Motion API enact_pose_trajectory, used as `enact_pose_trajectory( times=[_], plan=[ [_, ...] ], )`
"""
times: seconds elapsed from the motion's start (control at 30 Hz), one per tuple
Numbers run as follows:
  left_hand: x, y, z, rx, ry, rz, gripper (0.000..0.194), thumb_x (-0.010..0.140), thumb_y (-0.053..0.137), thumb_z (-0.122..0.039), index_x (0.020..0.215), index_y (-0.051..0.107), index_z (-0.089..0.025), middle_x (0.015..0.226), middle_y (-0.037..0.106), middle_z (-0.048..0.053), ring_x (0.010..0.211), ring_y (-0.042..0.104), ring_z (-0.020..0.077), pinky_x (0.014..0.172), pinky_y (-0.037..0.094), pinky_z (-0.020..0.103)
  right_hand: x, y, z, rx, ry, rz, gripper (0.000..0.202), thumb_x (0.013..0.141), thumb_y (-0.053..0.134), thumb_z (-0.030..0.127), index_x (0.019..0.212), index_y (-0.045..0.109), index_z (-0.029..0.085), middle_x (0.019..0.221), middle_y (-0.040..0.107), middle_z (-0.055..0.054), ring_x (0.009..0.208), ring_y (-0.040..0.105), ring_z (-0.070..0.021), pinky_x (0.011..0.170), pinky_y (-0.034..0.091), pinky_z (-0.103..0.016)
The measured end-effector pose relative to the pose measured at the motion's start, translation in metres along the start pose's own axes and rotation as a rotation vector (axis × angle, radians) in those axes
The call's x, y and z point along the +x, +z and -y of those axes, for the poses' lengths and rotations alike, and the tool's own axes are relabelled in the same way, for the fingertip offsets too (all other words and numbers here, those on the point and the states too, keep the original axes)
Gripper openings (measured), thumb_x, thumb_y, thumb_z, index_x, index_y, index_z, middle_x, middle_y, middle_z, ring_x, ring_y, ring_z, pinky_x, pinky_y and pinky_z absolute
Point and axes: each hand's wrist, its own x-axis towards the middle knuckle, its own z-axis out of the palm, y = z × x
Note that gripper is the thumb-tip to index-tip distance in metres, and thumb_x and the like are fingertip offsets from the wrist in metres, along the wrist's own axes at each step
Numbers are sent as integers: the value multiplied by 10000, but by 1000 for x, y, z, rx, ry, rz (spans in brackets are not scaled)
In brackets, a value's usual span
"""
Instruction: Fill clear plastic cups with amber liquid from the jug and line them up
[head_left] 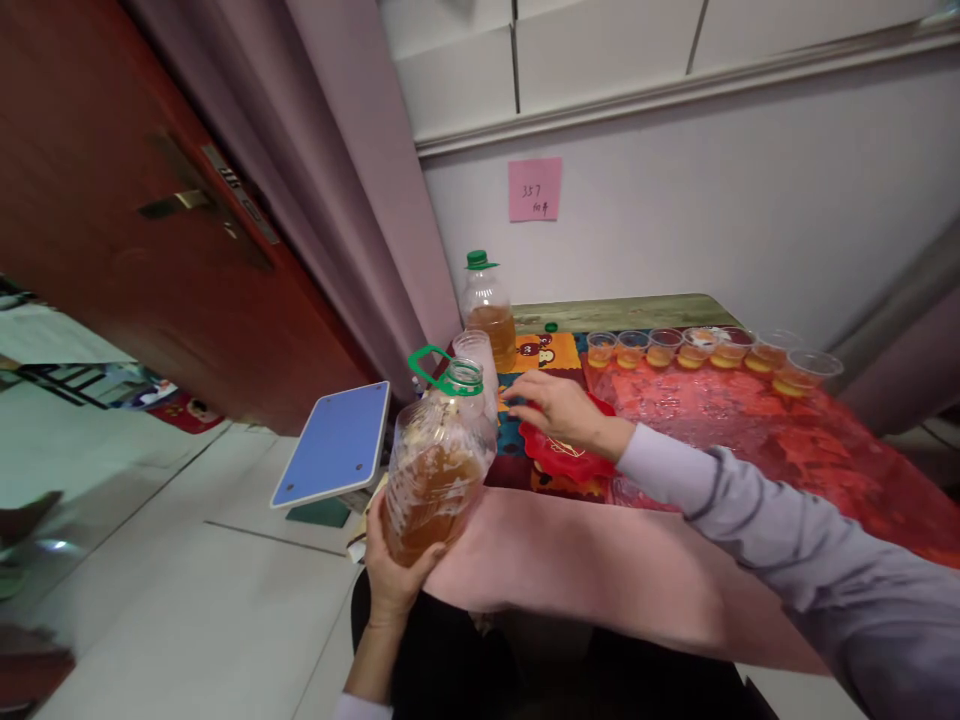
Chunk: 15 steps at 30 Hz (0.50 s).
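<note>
A big clear plastic bottle (435, 480) of amber-brown liquid leans slightly at the table's near left edge. It has no cap, and a green carrying ring sits round its neck. My left hand (401, 565) wraps round its lower part from the left. My right hand (559, 408) hovers over a red scalloped plate (566, 462), its fingers bent but apart and nothing seen in them. Just left of those fingertips stands a stack of clear plastic cups (474, 348), partly hidden by the bottle. A loose green cap (551, 327) lies farther back.
A second bottle with a green cap (491, 325) stands at the back left. Several plastic cups (697, 347) with some yellowish liquid line the back right of the table, which has a red patterned cover (697, 420). A blue-topped stool (334, 440) is at the left.
</note>
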Motion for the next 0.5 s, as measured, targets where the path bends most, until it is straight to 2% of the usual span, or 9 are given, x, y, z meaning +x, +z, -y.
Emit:
enact_pose_trajectory(
  times=[0.1, 0.2, 0.3, 0.5],
  plan=[
    [0, 1, -5, -10, 20, -5, 1197, 632, 953, -682, 1622, 483, -200, 1556, 618, 210, 1448, 627, 448, 1231, 511, 636, 28, 27, 16, -114, 26, 196, 327, 1082, 637, 249, 1381, 768, 249, 1433, 754, -102, 1155, 778, -246, 904, 611, -317],
    [-1, 1, -7, -7, 18, -13, 1187, 628, 956, -687, 1610, 498, -202, 1524, 637, 203, 1418, 646, 441, 1202, 539, 624, 42, 41, 21, -166, 45, 278, 265, 1084, 599, 213, 1228, 822, 220, 1326, 795, -125, 1047, 793, -262, 818, 590, -310],
    [-2, 2, -7, -17, 33, -26, 1180, 628, 957, -698, 1600, 510, -199, 1511, 644, 202, 1409, 651, 440, 1193, 544, 618, 47, 46, 19, -156, 52, 282, 248, 1083, 594, 196, 1070, 842, 196, 1168, 831, -139, 984, 794, -280, 803, 573, -325],
    [-3, 4, -5, -42, 66, -24, 1181, 662, 949, -695, 1634, 485, -208, 1529, 646, 201, 1418, 654, 431, 1197, 543, 620, 45, 50, 11, -82, 54, 196, 193, 1021, 700, 161, 1140, 838, 225, 1158, 836, -94, 1081, 779, -249, 908, 564, -302]
  ],
)
